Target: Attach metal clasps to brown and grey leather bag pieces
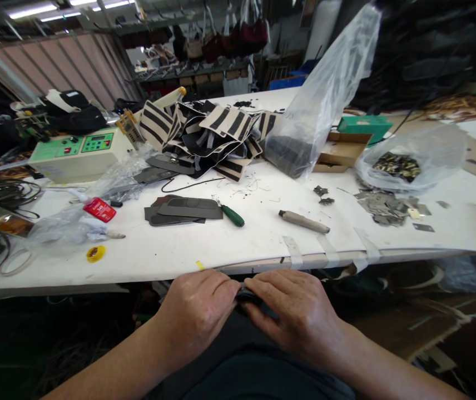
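Note:
Just off the table's front edge, my left hand [202, 303] and my right hand [290, 303] come together over my lap. Both are closed on a small dark piece [247, 295], mostly covered by my fingers; its kind I cannot make out. Beyond them on the white table [204, 244] lies a stack of dark grey flat pieces [188, 209] with rounded ends. A green-handled tool [233, 216] rests against the right end of that stack. To its right is a worn, wrapped grey stick-like tool [305, 221].
A heap of black-and-beige striped pieces [229, 123] lies behind, beside a tall clear plastic bag [325, 94]. Metal plates [382, 206] and a bag of brass-coloured parts [442, 158] are at right. A control box [82, 155], red bottle [99, 210] and yellow tape roll [95, 254] are at left.

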Tool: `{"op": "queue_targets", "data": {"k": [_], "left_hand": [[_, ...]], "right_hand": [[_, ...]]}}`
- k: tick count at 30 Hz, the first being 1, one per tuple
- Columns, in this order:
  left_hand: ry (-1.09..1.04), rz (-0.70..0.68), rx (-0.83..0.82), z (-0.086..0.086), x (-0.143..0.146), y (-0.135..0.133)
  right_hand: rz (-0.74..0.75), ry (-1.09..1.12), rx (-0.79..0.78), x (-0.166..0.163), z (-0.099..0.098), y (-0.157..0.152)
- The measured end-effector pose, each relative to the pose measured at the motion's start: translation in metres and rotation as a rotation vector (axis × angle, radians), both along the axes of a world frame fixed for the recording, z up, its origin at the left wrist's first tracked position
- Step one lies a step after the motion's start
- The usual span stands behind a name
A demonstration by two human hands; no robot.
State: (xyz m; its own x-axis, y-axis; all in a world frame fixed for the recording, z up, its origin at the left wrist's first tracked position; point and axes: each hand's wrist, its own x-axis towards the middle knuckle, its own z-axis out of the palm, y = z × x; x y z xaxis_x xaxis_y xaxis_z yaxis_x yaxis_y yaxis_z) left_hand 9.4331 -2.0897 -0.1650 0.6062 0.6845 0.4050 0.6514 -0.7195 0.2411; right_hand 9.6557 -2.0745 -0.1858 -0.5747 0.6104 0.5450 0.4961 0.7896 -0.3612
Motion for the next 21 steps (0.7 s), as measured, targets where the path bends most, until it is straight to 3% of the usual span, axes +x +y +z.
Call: {"op": "queue_targets", "data": {"k": [9,21], "left_hand": [[0.006,-0.085,0.085,0.003,0.001,-0.008],[0.010,-0.074,0.108,0.001,-0.002,-0.013]], "right_hand": [[0.132,-0.041,0.036,0.002,0.001,-0.002],[0.173,-0.025,0.039,0.003,0.004,-0.002]]}}
